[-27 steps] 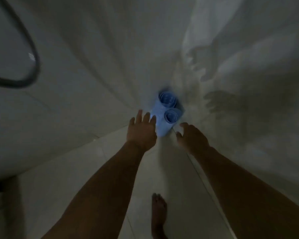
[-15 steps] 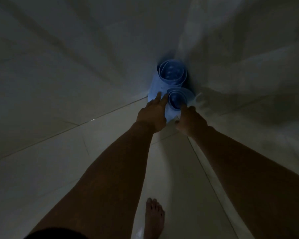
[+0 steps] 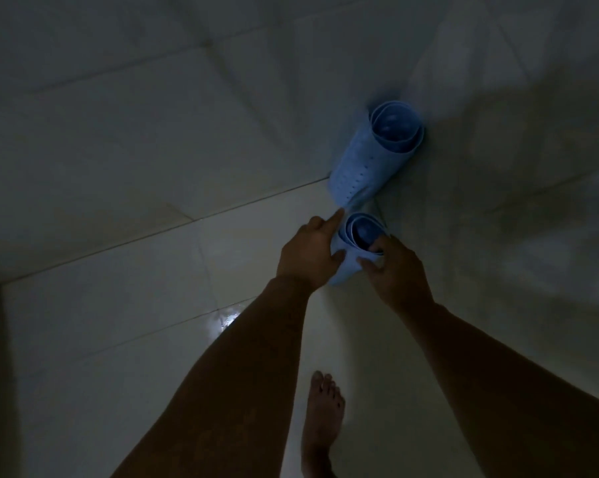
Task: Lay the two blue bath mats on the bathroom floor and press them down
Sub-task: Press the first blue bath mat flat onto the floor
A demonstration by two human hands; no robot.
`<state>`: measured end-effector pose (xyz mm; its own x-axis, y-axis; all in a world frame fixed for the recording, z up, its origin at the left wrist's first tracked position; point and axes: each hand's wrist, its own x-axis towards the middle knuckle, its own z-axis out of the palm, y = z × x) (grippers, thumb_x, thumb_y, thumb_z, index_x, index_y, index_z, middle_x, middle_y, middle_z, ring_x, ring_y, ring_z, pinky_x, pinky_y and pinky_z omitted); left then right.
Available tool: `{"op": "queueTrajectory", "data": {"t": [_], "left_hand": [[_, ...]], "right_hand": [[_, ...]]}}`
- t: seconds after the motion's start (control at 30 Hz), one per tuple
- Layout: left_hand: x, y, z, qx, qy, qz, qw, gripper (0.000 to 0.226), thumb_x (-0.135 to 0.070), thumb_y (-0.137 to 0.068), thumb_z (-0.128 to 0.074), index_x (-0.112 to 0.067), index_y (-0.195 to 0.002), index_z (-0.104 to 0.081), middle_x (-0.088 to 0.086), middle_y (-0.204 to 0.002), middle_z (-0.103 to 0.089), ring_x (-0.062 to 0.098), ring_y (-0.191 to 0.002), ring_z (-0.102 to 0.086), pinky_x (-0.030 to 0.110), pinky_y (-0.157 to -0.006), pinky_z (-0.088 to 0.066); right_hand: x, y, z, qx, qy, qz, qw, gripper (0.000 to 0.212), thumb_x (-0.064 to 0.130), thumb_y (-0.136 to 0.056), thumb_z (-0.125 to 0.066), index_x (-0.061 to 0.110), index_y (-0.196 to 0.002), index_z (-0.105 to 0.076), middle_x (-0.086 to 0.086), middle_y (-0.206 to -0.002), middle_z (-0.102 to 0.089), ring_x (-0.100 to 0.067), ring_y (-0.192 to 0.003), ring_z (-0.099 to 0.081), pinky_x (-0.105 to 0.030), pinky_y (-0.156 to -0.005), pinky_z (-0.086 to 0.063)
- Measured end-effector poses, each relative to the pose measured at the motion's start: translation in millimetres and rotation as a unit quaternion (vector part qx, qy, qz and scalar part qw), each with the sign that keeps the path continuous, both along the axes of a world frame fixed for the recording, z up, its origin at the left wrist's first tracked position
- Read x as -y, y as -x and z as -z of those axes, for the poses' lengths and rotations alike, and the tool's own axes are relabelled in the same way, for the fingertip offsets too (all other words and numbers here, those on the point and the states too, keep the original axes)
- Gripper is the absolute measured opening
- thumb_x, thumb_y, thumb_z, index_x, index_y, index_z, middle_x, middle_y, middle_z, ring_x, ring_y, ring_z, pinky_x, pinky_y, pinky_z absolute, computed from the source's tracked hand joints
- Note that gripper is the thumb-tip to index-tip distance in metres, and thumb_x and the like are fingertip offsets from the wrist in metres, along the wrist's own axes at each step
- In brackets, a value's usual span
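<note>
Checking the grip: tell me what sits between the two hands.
Head view: the nearer rolled blue mat, gripped between left hand and right hand. Nothing else lies there.

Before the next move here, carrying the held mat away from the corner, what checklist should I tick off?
1. Both hands on the near rolled mat: left hand and right hand grip it. Ok.
2. Near mat apart from the far rolled mat: ok.
3. Far mat propped in the corner: ok.
4. Floor dry: glare patch; cannot tell.
5. Bare foot outside the laying spot: cannot tell.
</note>
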<state>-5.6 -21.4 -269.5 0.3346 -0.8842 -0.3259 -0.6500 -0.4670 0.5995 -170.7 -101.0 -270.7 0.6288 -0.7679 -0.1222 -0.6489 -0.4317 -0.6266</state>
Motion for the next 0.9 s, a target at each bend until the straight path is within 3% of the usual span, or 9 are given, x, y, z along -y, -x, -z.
{"op": "queueTrajectory", "data": {"t": [0.1,0.2,0.33,0.43,0.5,0.57,0.67,0.8,0.9], "left_hand": [[-58.2,-12.6,-14.1,0.018,-0.013,-0.012,1.000,0.077,-0.045,-0.093,-0.067,-0.030,-0.159,-0.031,0.009,-0.130,-0.054,0.028,-0.117,-0.054,0.042,-0.089,-0.054],[-121.0,-24.5,-33.7,0.063,-0.032,-0.013,0.997,0.068,-0.044,-0.091,-0.070,-0.027,-0.151,-0.044,0.011,-0.130,-0.053,0.031,-0.117,-0.053,0.046,-0.086,-0.055],[-196.5,-46.3,-64.2,0.226,0.001,0.040,0.973,0.036,-0.042,-0.084,-0.075,-0.013,-0.105,-0.073,0.011,-0.116,-0.060,0.034,-0.106,-0.057,0.044,-0.077,-0.051],[-263.7,-59.4,-87.7,0.278,0.023,0.157,0.947,0.031,-0.043,-0.091,-0.063,-0.014,-0.083,-0.072,0.007,-0.087,-0.069,0.030,-0.089,-0.064,0.041,-0.078,-0.045],[-303.6,-62.0,-103.5,0.275,0.041,0.166,0.946,0.036,-0.039,-0.096,-0.049,-0.017,-0.072,-0.065,0.006,-0.064,-0.065,0.028,-0.066,-0.064,0.040,-0.083,-0.046],[-346.0,-59.9,-122.8,0.253,0.043,0.145,0.956,0.041,-0.037,-0.099,-0.038,-0.015,-0.076,-0.063,0.007,-0.058,-0.064,0.029,-0.053,-0.063,0.041,-0.085,-0.053],[-396.6,-62.4,-150.7,0.248,-0.026,0.111,0.962,0.039,-0.042,-0.108,-0.033,-0.013,-0.111,-0.058,0.012,-0.090,-0.072,0.036,-0.078,-0.068,0.035,-0.068,-0.042],[-439.5,-68.8,-177.9,0.240,-0.043,0.081,0.966,0.043,-0.044,-0.108,-0.037,-0.016,-0.139,-0.045,0.014,-0.110,-0.070,0.038,-0.096,-0.066,0.035,-0.070,-0.034],[-458.5,-67.0,-184.8,0.249,-0.051,0.118,0.960,0.044,-0.042,-0.108,-0.037,-0.017,-0.144,-0.039,0.014,-0.112,-0.070,0.038,-0.096,-0.067,0.038,-0.074,-0.043]], "right_hand": [[-40.9,-10.1,-13.8,-0.040,-0.037,-0.003,0.999,0.022,0.026,-0.088,-0.076,0.011,-0.101,-0.066,-0.005,-0.094,-0.068,-0.015,-0.081,-0.062,-0.015,-0.065,-0.039],[-85.7,-26.9,-33.4,-0.057,-0.058,-0.026,0.996,0.032,0.033,-0.090,-0.073,0.016,-0.116,-0.067,-0.005,-0.106,-0.071,-0.023,-0.093,-0.068,-0.026,-0.075,-0.047],[-144.6,-48.4,-62.7,-0.076,-0.064,-0.087,0.991,0.060,0.040,-0.088,-0.074,0.017,-0.140,-0.054,-0.010,-0.130,-0.065,-0.030,-0.114,-0.064,-0.039,-0.095,-0.052],[-193.5,-64.4,-91.8,-0.179,-0.053,-0.111,0.976,0.079,0.056,-0.086,-0.070,0.020,-0.150,-0.040,-0.008,-0.132,-0.064,-0.030,-0.117,-0.063,-0.041,-0.095,-0.052],[-223.4,-69.6,-107.3,-0.265,0.036,-0.143,0.953,0.069,0.060,-0.086,-0.066,0.023,-0.142,-0.047,-0.005,-0.117,-0.069,-0.026,-0.103,-0.068,-0.037,-0.085,-0.055],[-256.5,-73.6,-123.6,-0.322,0.106,-0.183,0.923,0.047,0.053,-0.093,-0.060,0.020,-0.126,-0.060,-0.005,-0.106,-0.070,-0.023,-0.092,-0.069,-0.034,-0.077,-0.054],[-304.8,-77.9,-144.8,-0.348,0.118,-0.207,0.907,0.035,0.045,-0.099,-0.052,0.015,-0.109,-0.068,-0.007,-0.103,-0.069,-0.024,-0.091,-0.067,-0.033,-0.075,-0.050],[-347.6,-78.2,-162.9,-0.318,0.256,-0.276,0.870,0.039,0.048,-0.093,-0.055,0.015,-0.107,-0.071,-0.011,-0.125,-0.056,-0.031,-0.112,-0.051,-0.046,-0.092,-0.040],[-355.7,-75.0,-158.0,-0.235,0.288,-0.436,0.819,0.038,0.049,-0.078,-0.066,0.020,-0.100,-0.077,-0.010,-0.146,-0.052,-0.037,-0.138,-0.042,-0.060,-0.107,-0.028]]}}
